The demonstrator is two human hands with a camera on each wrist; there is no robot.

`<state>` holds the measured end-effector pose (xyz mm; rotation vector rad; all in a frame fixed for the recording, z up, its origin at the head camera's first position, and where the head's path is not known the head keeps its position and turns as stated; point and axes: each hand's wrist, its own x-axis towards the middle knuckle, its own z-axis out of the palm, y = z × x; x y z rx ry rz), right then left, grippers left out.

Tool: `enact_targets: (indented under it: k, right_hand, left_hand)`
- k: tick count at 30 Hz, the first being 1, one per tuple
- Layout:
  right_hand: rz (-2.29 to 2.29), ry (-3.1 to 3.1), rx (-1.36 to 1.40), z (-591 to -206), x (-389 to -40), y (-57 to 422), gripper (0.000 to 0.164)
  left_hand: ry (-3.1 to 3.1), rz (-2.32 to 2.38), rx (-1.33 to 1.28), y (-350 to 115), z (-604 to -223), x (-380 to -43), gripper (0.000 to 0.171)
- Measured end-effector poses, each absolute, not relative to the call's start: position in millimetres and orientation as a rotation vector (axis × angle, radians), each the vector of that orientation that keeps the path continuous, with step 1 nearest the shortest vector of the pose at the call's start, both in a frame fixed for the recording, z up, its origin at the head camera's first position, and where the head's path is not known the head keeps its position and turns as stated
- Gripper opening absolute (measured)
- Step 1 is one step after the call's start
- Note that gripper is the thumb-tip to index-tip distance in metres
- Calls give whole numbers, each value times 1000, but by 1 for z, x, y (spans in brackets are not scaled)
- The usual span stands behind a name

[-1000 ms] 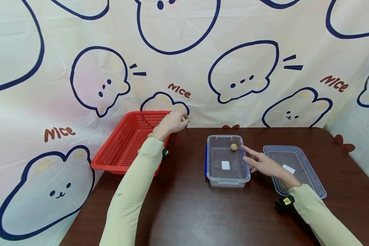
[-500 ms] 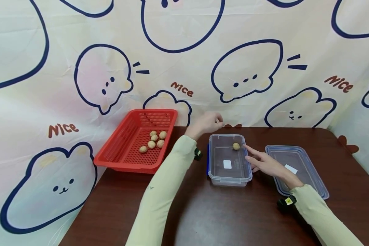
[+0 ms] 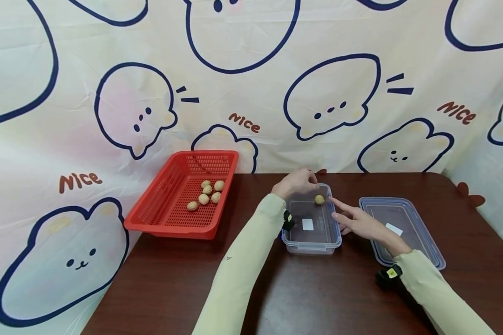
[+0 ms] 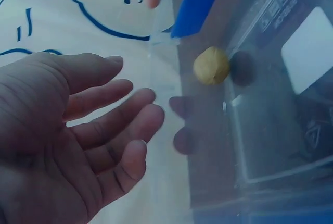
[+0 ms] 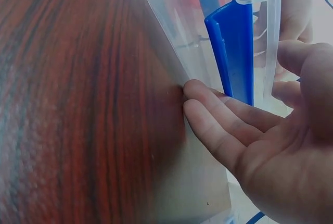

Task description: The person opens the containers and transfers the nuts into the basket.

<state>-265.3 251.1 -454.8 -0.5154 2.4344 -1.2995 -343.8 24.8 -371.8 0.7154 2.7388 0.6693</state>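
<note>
My left hand [image 3: 298, 182] is over the far left part of a clear plastic food box [image 3: 312, 244], with its fingers loosely bent. In the left wrist view nothing lies between its thumb and fingers. One walnut [image 3: 319, 199] rests inside the box near the far right corner; the same walnut [image 4: 212, 66] shows just beyond the left fingertips. My right hand [image 3: 357, 224] steadies the box's right side with extended fingers. In the right wrist view, fingertips [image 5: 193, 110] press low against the clear wall, below a blue clip [image 5: 234, 52].
A red mesh basket [image 3: 167, 228] with several walnuts [image 3: 203, 199] stands at the left. The box's clear lid [image 3: 406, 223] lies on the dark wooden table [image 3: 310, 298] at the right, partly under the right forearm. A printed cloth [image 3: 234, 93] hangs behind the table.
My left hand has moved from the red basket to the right, over the far end of the box, uncovering the walnuts in the basket. The right hand stays at the box's side.
</note>
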Motion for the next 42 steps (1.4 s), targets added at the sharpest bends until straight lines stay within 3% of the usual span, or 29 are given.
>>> enact_targets:
  k: [13,25,42]
  right_hand:
    - [-1293,2449,-515,-455,-265,251,67]
    - [-1298,2438,-550,-455,-263,252,68]
    - [-1294,2445,-537,-451,-262,252,67]
  left_hand:
    - [2690,494,602,43,-392,-344,33]
    - [2582,440,506,59,-403,-344,11]
    - [2598,472,529,59,-406,-344,11]
